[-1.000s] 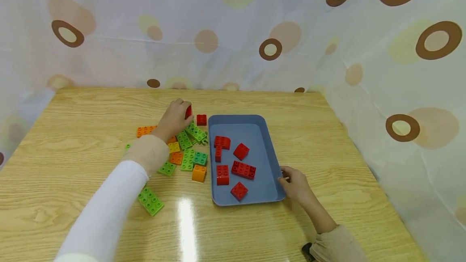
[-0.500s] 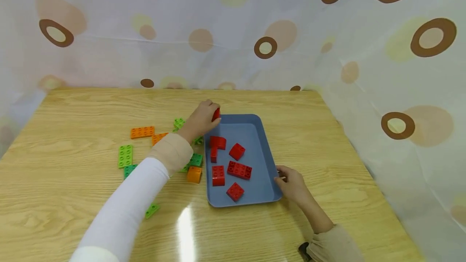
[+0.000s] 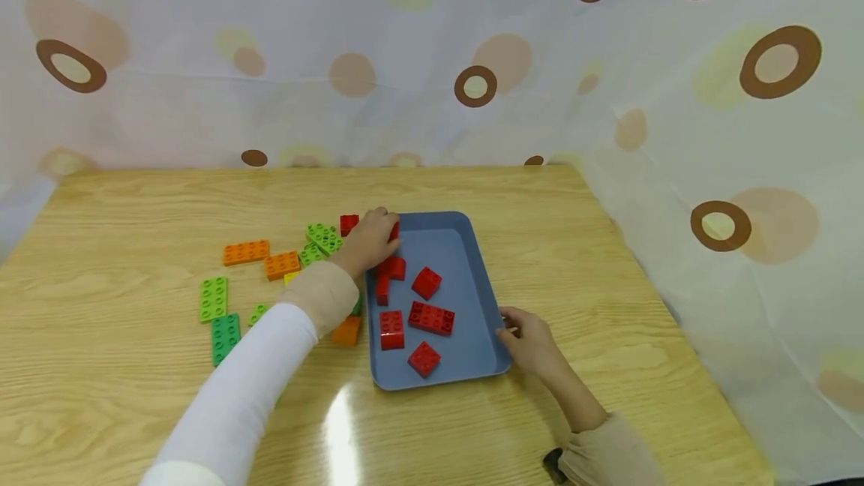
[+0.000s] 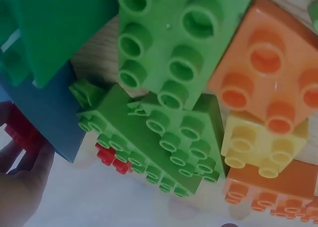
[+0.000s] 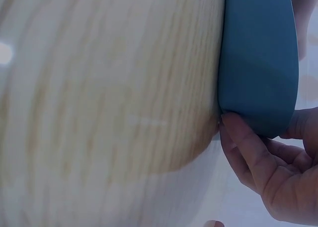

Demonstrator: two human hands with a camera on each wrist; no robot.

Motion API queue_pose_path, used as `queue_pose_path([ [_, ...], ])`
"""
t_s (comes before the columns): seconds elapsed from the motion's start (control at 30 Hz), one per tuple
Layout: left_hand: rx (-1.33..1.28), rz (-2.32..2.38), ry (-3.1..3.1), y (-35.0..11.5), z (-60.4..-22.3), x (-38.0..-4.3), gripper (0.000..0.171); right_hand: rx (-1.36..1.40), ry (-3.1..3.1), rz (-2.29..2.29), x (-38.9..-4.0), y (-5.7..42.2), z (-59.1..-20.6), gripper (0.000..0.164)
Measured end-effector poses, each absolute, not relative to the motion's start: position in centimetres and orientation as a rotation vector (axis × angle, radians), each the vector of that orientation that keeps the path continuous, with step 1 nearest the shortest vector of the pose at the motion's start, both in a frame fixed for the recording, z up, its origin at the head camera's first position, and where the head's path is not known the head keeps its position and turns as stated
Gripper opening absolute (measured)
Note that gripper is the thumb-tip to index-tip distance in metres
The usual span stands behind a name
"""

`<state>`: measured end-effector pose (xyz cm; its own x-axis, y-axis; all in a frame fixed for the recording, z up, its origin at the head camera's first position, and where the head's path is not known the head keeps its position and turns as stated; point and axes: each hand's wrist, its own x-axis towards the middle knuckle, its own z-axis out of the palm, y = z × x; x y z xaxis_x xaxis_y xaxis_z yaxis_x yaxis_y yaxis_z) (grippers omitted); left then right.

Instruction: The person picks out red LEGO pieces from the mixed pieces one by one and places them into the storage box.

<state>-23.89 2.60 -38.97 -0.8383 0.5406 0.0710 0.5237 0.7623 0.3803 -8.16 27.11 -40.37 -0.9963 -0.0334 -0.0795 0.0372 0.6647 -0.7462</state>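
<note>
My left hand (image 3: 368, 242) pinches a red toy building brick (image 3: 394, 231) at the far left corner of the blue-grey tray (image 3: 432, 242). In the left wrist view, the fingers (image 4: 32, 177) curl round that brick beside the tray wall. Inside the tray lie several red bricks, among them a long one (image 3: 431, 319), a tilted one (image 3: 427, 283) and one near the front (image 3: 424, 359). At the tray's right side my right hand (image 3: 529, 340) grips the rim. In the right wrist view, its fingers (image 5: 253, 152) reach under the tray's wall (image 5: 258, 63), with the thumb above.
Left of the tray are several green, orange and yellow bricks, such as an orange one (image 3: 246, 252), a light green one (image 3: 214, 298) and a dark green one (image 3: 225, 337). Another red brick (image 3: 349, 224) sits behind my left hand. A patterned cloth (image 3: 297, 58) hangs behind the table.
Holding the red brick, my left hand has moved right from the loose bricks to the tray, then lowered at its far left corner. My right hand has kept its grip on the rim.
</note>
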Motion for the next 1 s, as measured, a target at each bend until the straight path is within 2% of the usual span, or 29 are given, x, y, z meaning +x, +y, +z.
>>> queue_pose_path([
  [0.43, 0.851, 0.604, 2.917, 2.2, -39.9, -23.7, 0.032, 0.033, 2.760, -1.254, -8.0, 26.5, -40.5, 0.030],
  [0.67, 0.858, 0.641, 2.927, 1.6, -40.0, -23.5, 0.041, 0.030, 2.764, -1.228, -7.9, 26.5, -40.6, 0.031],
  [0.87, 1.003, 0.771, 3.080, 0.4, -39.4, -23.9, 0.032, 0.031, 2.776, -1.202, -8.0, 26.8, -40.5, 0.031],
  [1.0, 0.912, 0.858, 3.168, -1.3, -39.1, -24.5, 0.030, 0.022, 2.784, -1.189, -8.2, 26.8, -40.4, 0.031],
])
